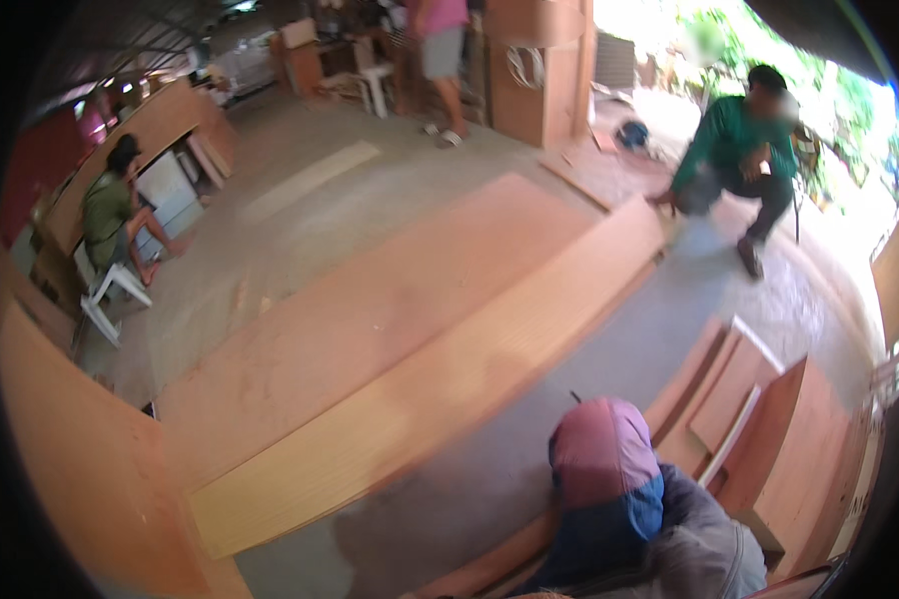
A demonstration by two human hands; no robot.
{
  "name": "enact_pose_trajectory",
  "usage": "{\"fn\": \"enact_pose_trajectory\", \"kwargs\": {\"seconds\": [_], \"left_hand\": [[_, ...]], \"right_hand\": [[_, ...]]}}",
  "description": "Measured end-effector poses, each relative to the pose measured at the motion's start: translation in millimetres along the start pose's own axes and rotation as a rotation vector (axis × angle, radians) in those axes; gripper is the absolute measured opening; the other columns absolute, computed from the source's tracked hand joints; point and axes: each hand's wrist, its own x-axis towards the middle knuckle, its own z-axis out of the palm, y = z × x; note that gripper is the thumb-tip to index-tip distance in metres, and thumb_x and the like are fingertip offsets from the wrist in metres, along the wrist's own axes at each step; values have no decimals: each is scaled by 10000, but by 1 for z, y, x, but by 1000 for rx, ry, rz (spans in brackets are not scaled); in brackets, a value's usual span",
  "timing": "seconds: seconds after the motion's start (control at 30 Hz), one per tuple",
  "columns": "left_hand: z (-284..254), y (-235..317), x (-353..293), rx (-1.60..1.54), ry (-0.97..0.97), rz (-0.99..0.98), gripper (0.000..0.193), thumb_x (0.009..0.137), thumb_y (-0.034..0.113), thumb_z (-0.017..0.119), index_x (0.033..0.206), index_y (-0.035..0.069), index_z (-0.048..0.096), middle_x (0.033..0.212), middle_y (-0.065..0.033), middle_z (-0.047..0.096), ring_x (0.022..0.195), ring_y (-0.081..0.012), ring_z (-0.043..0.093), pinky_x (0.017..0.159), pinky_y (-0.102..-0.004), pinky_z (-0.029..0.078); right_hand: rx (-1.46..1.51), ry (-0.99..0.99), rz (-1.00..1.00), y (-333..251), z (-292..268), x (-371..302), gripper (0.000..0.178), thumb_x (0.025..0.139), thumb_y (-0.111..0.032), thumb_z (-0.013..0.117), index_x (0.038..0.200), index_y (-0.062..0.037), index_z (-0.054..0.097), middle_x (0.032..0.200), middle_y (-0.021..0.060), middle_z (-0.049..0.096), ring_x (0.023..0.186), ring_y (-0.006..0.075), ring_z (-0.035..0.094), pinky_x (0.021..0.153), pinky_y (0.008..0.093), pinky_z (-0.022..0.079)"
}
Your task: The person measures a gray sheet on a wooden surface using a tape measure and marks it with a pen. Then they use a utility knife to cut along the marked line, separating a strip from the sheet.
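Observation:
Neither of my hands can be made out in the head view. Below me, a long light-coloured wood panel (440,399) lies lengthwise across the floor, running from lower left to upper right. Beside it, on the far side, is a wide reddish plywood sheet (370,299). A co-worker in a green top (714,145) squats at the panel's far right end, one hand (661,202) down at its corner. Close in front of me, another person in a pink and blue cap (609,449) and a grey jacket bends low; that person's hands are hidden.
Reddish boards (729,389) and a box-like wooden piece (794,464) stand at right. A large wood panel (80,449) rises at left. Someone sits on a white stool (115,295) at far left; another person (442,50) stands at the back near a wooden cabinet (529,80).

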Motion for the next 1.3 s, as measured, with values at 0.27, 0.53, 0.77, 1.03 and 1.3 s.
{"fn": "enact_pose_trajectory", "kwargs": {"seconds": [0.27,0.53,0.77,1.03,1.3], "left_hand": [[-6,67,26,-64,-50,-130,388,933,316,542,1115,-19,616,1009,-187,665,843,-316,657,771,-439,557],[-3,141,27,-162,-123,-290,391,933,317,545,1120,-20,613,1014,-184,664,845,-307,654,768,-433,556],[-56,204,35,-276,-247,-382,394,933,317,547,1125,-20,611,1019,-182,663,847,-300,651,764,-428,556],[-171,382,96,-219,-668,-188,397,933,318,550,1131,-21,608,1025,-179,662,849,-291,648,761,-423,555],[62,714,215,374,-1060,-5,419,902,276,590,1205,-13,596,1029,-160,662,856,-269,660,706,-400,559]], "right_hand": [[124,355,646,175,-53,29,289,904,-259,647,1080,-41,580,1002,291,669,1008,487,628,837,530,506],[-166,771,733,278,-141,66,431,838,-323,745,1165,-95,581,1067,202,600,1004,402,601,834,502,497],[-450,652,777,305,-150,38,420,809,-295,745,1175,-151,600,1071,119,572,1033,328,566,869,480,460],[-387,740,581,303,-142,26,490,766,-245,732,1223,-163,575,1145,84,578,1100,308,553,927,463,435],[-415,811,524,302,-143,25,565,726,-283,738,1245,-129,577,1199,105,553,1157,334,535,995,483,397]]}}
